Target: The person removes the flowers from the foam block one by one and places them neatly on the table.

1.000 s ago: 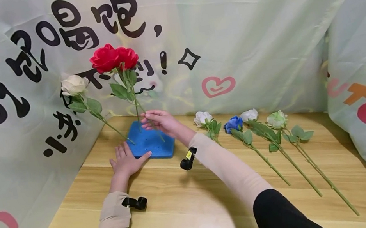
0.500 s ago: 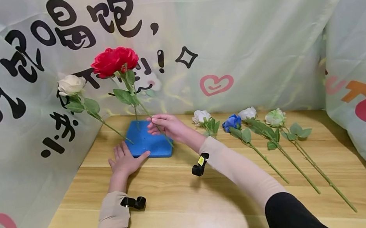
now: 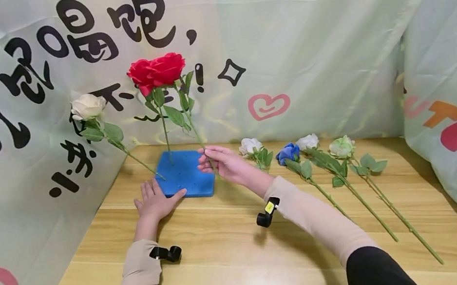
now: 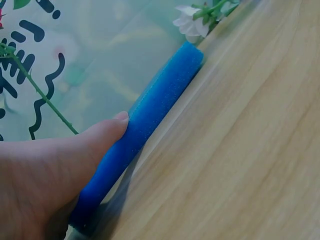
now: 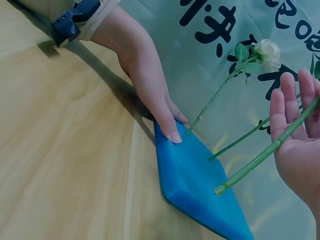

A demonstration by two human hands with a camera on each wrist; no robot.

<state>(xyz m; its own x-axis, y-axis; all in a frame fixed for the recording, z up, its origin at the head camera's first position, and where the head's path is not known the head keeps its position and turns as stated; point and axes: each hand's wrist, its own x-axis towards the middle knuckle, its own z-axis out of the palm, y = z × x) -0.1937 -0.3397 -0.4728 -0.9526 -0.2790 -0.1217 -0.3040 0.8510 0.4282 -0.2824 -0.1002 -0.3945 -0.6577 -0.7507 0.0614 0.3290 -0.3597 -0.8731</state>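
My left hand (image 3: 153, 204) lies with fingers spread at the left side of a blue foam block (image 3: 194, 182), its thumb pressing on the block's near edge. My right hand (image 3: 229, 164) pinches the green stem of a red artificial rose (image 3: 173, 67). In the right wrist view, that stem's cut end (image 5: 220, 190) shows over the block, seemingly apart from it. Another red rose (image 3: 142, 76) stands in the block, its bloom overlapping the held one. A white rose (image 3: 89, 106) is stuck in the block's left part and leans left.
To the right on the wooden table (image 3: 220, 262) lie a white rose (image 3: 250, 146), a blue rose (image 3: 288, 153), another white rose (image 3: 308, 142) and a pale green rose (image 3: 342, 146), long stems toward me. A printed curtain (image 3: 308, 52) hangs behind and at both sides.
My right hand has moved right and slightly nearer with the red rose, whose stem has come away from over the block's middle toward its right edge. The left hand stays put.
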